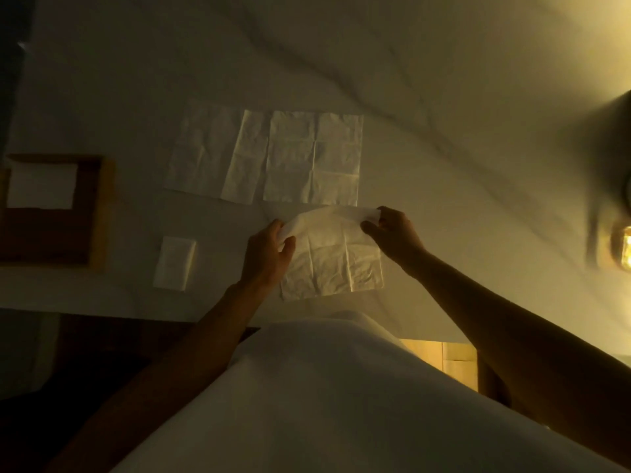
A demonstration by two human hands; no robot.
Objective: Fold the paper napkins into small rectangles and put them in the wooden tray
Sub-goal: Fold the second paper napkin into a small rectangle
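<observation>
We are leaning over a table covered with a white cloth (409,80), in dim yellow light. The open napkin (336,264) lies flat near the table's edge closest to us, and we use it as our landmark. Our left hand (268,256) pinches its far left corner between thumb and fingers, the fingers closed narrowly on the paper. Our right hand (392,233) pinches the far right corner the same way, thumb under and fingers over. Between the two hands the far edge of the napkin is lifted off the cloth and curls toward us, while the near half still rests flat on the cloth.

Just beyond the napkin, two more unfolded napkins lie flat side by side: one (312,157) straight behind it, and another (213,153) to the left of that one, their edges overlapping slightly. To the left of our napkin, near our left wrist, sits a small folded rectangle (174,262) of napkin on the cloth. Farther left again stands the wooden tray (97,213), with a folded white napkin (41,186) lying in its far part. Well off to the right of our napkin, at the frame's edge, a glowing lamp (623,247) appears blurred.
</observation>
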